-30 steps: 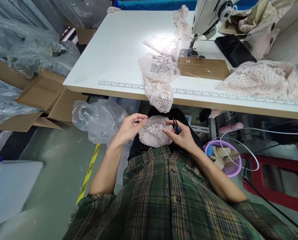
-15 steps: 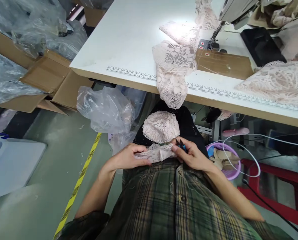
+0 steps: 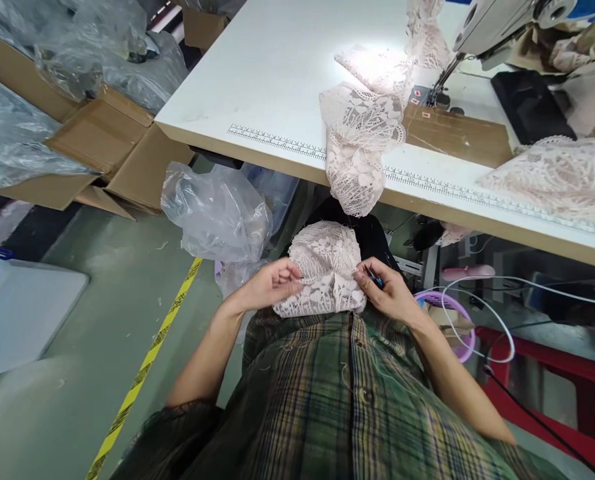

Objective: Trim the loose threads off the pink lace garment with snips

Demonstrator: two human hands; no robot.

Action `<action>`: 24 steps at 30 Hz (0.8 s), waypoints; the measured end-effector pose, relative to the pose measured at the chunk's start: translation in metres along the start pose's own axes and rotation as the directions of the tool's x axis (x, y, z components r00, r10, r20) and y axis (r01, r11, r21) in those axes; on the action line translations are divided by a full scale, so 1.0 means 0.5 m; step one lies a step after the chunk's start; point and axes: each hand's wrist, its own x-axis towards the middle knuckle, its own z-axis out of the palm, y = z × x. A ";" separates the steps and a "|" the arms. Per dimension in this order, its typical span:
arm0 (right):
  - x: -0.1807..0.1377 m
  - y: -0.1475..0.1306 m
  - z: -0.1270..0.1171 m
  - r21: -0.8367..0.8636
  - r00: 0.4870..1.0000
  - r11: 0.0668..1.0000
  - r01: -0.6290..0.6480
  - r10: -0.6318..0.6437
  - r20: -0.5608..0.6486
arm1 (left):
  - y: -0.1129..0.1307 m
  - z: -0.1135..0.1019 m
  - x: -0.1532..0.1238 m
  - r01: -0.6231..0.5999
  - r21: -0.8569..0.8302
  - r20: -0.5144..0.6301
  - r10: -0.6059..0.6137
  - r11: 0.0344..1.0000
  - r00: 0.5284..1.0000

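Head view, single camera, looking down over your plaid shirt (image 3: 352,407).

- Your left hand (image 3: 272,287) is closing its fingers together on the left edge of the lace piece (image 3: 324,267), thumb and fingertips pinching the fabric.
- Your right hand (image 3: 390,297) is curling shut around the thread snips (image 3: 374,277), with the dark blades poking out above the knuckles. Its fingertips are touching the right edge of the same lace piece.
- The lace piece is bunching into a rounded mound in your lap, between the two hands, just below the front edge of the desk (image 3: 257,80).
- A lace strip (image 3: 357,153) is hanging over that desk edge directly above the lace piece. I cannot tell whether the two are joined.
- On the desk, the strip is running back toward the sewing machine (image 3: 497,23), with a brown cardboard sheet (image 3: 457,137) lying just beside it. A lace pile (image 3: 562,177) is sitting at the far right.
- On the floor to your left, a clear plastic bag (image 3: 217,213) is slumping near your left hand, with a flattened cardboard box (image 3: 97,147) beyond it.
- To your right, a purple basket (image 3: 464,337) is standing near your right forearm, beside a red stool (image 3: 552,380).
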 end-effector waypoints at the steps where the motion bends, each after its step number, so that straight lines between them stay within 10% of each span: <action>1: 0.014 0.011 0.001 -0.022 0.999 1.000 -0.001 0.000 -0.045 | -0.006 -0.002 0.017 -0.027 -0.035 -0.094 0.023 0.999 0.995; 4: 0.068 0.051 0.005 -0.119 0.979 0.992 -0.048 0.023 -0.202 | -0.030 -0.011 0.086 -0.104 -0.083 -0.337 0.070 0.991 0.939; 12: 0.107 0.110 0.023 -0.182 0.939 0.976 -0.118 0.050 -0.341 | -0.078 -0.036 0.169 -0.070 -0.179 -0.417 -0.011 0.981 0.909; 19: 0.099 0.043 -0.003 -0.013 0.831 1.000 -0.009 0.000 -0.556 | -0.025 -0.052 0.168 -0.152 -0.061 -0.515 0.100 0.986 0.851; 24: 0.149 -0.032 -0.006 0.234 0.851 0.971 0.036 0.094 -0.517 | 0.040 -0.025 0.172 -0.267 0.058 -0.492 0.261 0.962 0.831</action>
